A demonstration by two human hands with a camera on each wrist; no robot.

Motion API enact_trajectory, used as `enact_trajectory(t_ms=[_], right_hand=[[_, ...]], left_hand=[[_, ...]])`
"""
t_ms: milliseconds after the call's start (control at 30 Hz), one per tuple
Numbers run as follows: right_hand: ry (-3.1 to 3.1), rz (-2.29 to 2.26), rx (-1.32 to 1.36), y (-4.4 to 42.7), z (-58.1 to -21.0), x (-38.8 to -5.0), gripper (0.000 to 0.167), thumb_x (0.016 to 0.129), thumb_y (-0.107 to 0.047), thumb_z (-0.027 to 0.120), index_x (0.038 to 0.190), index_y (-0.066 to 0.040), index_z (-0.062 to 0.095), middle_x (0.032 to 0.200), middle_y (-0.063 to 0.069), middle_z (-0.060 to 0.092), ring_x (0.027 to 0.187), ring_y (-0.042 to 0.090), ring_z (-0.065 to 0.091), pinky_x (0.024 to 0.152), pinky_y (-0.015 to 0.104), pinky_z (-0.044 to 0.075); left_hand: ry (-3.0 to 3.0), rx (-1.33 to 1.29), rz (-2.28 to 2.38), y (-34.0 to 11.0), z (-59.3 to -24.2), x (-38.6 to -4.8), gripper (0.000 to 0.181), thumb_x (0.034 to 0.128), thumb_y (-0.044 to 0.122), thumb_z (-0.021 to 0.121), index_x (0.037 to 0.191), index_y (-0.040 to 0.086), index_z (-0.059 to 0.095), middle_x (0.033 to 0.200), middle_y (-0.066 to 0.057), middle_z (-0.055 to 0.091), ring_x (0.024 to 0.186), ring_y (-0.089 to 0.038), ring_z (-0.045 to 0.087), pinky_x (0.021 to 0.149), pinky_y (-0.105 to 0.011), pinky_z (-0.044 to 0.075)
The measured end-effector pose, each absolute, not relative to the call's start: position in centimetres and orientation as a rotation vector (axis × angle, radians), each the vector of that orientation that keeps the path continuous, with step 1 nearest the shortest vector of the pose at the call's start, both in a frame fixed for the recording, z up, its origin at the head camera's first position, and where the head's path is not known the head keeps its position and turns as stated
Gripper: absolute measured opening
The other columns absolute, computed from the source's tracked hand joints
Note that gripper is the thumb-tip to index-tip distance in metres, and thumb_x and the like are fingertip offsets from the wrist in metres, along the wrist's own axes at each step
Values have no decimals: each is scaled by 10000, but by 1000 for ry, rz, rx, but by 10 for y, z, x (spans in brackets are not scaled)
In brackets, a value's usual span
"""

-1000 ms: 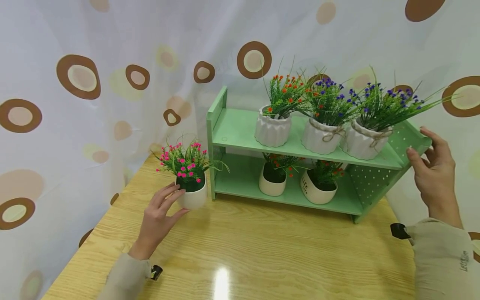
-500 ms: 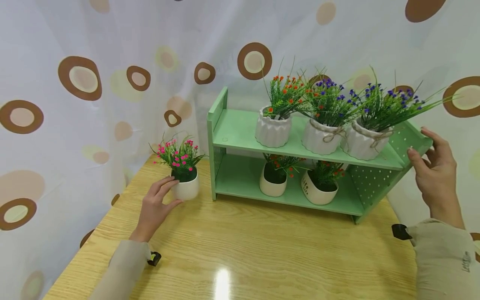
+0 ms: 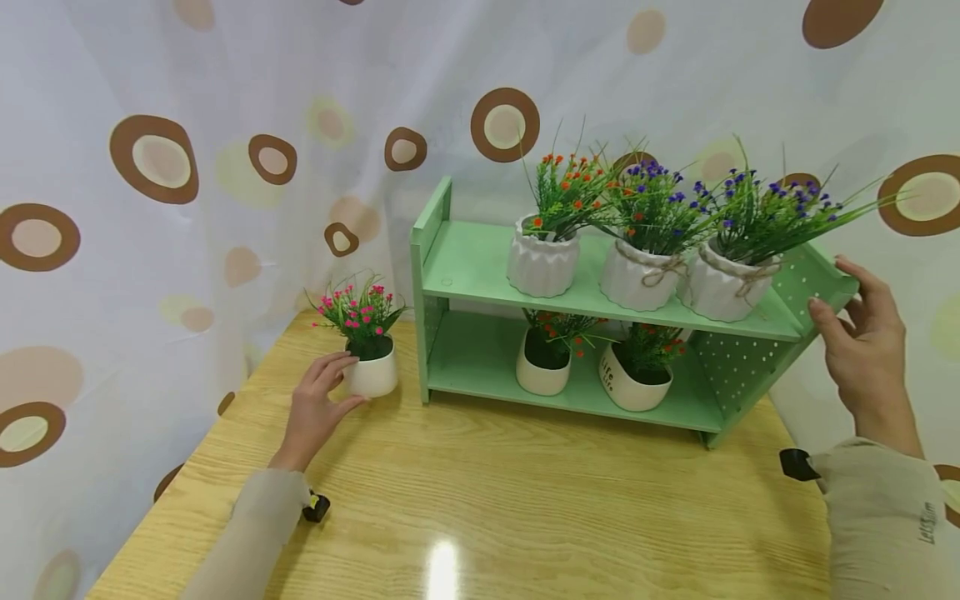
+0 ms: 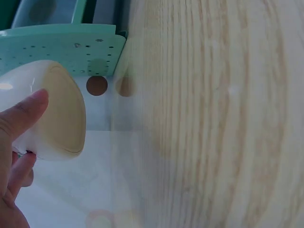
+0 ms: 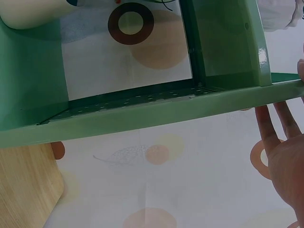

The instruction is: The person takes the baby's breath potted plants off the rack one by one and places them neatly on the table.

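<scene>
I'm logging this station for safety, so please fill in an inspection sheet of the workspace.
Surface: wood-grain table, a glare spot near the front.
Job's things: pink-flowered pot left of the green shelf; three white pots on its upper tier, two cream pots on its lower.
Clutter: nothing seen.
Hands: left hand holds the pink-flowered pot; right hand grips the shelf's right end panel.
Cables: nothing seen.
Surroundings: pale backdrop patterned with circles.

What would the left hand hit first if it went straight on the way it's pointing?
The left hand would first meet the white pot it pinches. Beyond that, perhaps the green shelf, at its left end, or the patterned curtain, depth being unclear.
</scene>
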State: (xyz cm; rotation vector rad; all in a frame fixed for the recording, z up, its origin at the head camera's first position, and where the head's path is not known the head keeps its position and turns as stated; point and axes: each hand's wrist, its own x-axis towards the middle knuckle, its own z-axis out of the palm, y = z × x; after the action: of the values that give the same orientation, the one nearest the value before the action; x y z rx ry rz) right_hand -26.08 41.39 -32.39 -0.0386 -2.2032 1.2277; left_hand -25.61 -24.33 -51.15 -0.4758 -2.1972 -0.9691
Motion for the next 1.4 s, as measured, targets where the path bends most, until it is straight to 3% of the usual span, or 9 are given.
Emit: enact_trajectory(t_ms=[233, 733, 1400], right_hand=[[-2193, 1244, -11, 414, -325, -262, 572, 1080, -148, 518, 1610, -298, 363, 1600, -63, 423, 1415, 57, 462, 937, 52, 430], [-2163, 1282, 36, 417, -329, -265, 571, 1073, -125, 528, 1602, -284, 384, 1630, -45, 395, 1409, 59, 463, 934, 49, 429], [-2168, 1253, 26, 416, -328, -264, 559, 1083, -154, 515, 1604, -301, 373, 1617, -65, 407, 1397, 43, 468, 951, 51, 422]], left_hand=[[-2260, -466, -1024, -245, -518, -263, 650, 674, -53, 917, 1270, -4, 662, 1323, -214, 593, 1199, -417, 631, 931, -435, 595], [-2362, -424, -1199, -237, -528, -274, 658, 685, -89, 908, 1272, 1, 626, 1349, -234, 546, 1256, -499, 582, 964, -476, 575], [-2424, -392, -1216, -235, -532, -280, 636, 720, -61, 904, 1254, 53, 578, 1370, -184, 516, 1355, -434, 524, 1013, -476, 566]])
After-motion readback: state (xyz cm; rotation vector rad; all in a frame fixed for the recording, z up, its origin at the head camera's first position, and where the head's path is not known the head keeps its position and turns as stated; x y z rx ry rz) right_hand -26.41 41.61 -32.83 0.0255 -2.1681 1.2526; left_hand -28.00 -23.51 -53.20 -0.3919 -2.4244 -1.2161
